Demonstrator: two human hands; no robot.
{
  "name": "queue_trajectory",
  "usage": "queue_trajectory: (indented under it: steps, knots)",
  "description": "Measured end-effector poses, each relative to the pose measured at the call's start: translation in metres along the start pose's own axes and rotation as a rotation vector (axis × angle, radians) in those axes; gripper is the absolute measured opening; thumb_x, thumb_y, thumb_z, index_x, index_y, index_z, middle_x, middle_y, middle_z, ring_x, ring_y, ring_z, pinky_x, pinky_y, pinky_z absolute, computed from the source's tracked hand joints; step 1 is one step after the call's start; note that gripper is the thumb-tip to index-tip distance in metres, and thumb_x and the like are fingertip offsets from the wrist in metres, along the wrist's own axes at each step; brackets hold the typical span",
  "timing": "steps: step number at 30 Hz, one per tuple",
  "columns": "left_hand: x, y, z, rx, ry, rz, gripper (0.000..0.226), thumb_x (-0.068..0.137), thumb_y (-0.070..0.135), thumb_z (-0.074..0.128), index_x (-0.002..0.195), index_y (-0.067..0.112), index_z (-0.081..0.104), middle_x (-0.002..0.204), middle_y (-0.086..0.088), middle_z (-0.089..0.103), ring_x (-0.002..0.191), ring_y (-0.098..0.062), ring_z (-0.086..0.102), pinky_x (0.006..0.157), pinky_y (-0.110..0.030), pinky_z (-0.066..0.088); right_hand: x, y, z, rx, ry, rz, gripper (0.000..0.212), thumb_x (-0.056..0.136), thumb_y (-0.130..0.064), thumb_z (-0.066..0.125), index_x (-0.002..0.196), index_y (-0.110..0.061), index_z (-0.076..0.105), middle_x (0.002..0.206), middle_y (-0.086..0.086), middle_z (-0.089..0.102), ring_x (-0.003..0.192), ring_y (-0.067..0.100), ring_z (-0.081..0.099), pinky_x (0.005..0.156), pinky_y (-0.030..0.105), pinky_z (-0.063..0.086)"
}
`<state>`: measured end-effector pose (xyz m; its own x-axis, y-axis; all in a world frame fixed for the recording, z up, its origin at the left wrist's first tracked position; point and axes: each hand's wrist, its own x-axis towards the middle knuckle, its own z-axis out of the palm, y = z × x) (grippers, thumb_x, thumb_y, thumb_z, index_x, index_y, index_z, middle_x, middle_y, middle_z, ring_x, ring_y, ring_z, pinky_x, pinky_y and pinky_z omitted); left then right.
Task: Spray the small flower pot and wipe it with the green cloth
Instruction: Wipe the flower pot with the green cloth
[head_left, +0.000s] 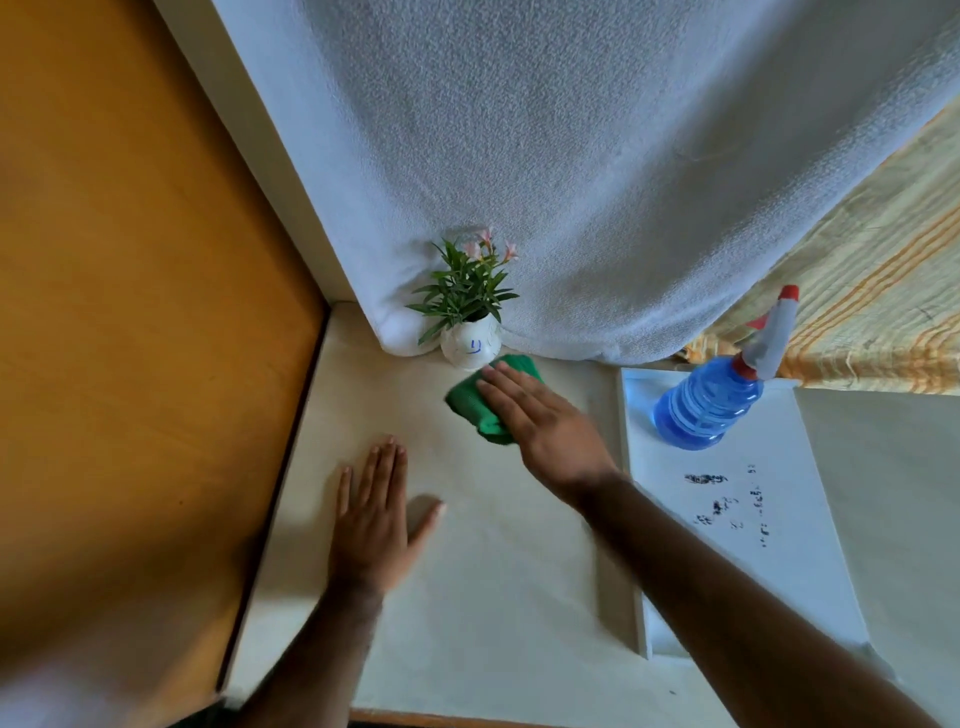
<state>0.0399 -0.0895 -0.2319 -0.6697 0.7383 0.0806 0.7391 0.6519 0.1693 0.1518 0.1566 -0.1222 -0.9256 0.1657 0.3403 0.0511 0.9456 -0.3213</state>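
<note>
A small white flower pot (471, 347) with green leaves and pink flowers stands at the back of a pale table (467, 571), against a white towel. Just in front of it lies the folded green cloth (467, 402). My right hand (540, 423) lies flat on the cloth with its fingers stretched out, fingertips close to the pot. My left hand (374, 512) rests flat on the table, nearer to me and to the left, fingers apart and holding nothing. A blue spray bottle (719, 392) with a red-tipped white trigger stands to the right.
A white towel (571, 182) hangs behind the pot. A wooden panel (130, 312) borders the table's left edge. A white board (727, 509) with dark marks lies under the bottle. A striped yellow fabric (883, 291) hangs at the right.
</note>
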Motion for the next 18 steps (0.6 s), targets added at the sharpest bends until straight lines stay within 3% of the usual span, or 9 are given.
queue_trajectory:
  steps: [6, 15, 18]
  knots:
    - [0.000, -0.001, -0.001, 0.012, 0.012, -0.006, 0.093, 0.096, 0.073, 0.035, 0.163, 0.009, 0.027, 0.171, -0.011, 0.031, 0.158, -0.028, 0.031, 0.124, -0.060, 0.033, 0.059, 0.010, 0.026, -0.096, -0.079, -0.159, 0.048, 0.101, -0.009, 0.036, 0.143, 0.002, 0.057, 0.150, 0.020, 0.055, 0.140, 0.036, 0.051, 0.117, 0.048, 0.037]
    - [0.000, -0.003, 0.004, 0.027, 0.033, 0.007, 0.095, 0.096, 0.073, 0.043, 0.164, 0.009, 0.024, 0.173, -0.010, 0.028, 0.160, -0.025, 0.026, 0.126, -0.060, 0.031, 0.061, 0.043, 0.042, -0.147, -0.195, -0.338, 0.047, 0.100, -0.004, 0.036, 0.141, 0.004, 0.058, 0.149, 0.021, 0.055, 0.137, 0.038, 0.053, 0.116, 0.049, 0.036]
    - [-0.001, -0.005, 0.005, 0.030, 0.038, 0.011, 0.096, 0.095, 0.073, 0.045, 0.164, 0.009, 0.024, 0.173, -0.010, 0.028, 0.160, -0.025, 0.026, 0.125, -0.060, 0.032, 0.055, 0.044, 0.044, -0.114, -0.241, -0.361, 0.044, 0.098, 0.003, 0.050, 0.140, 0.004, 0.059, 0.149, 0.022, 0.055, 0.137, 0.039, 0.053, 0.110, 0.054, 0.046]
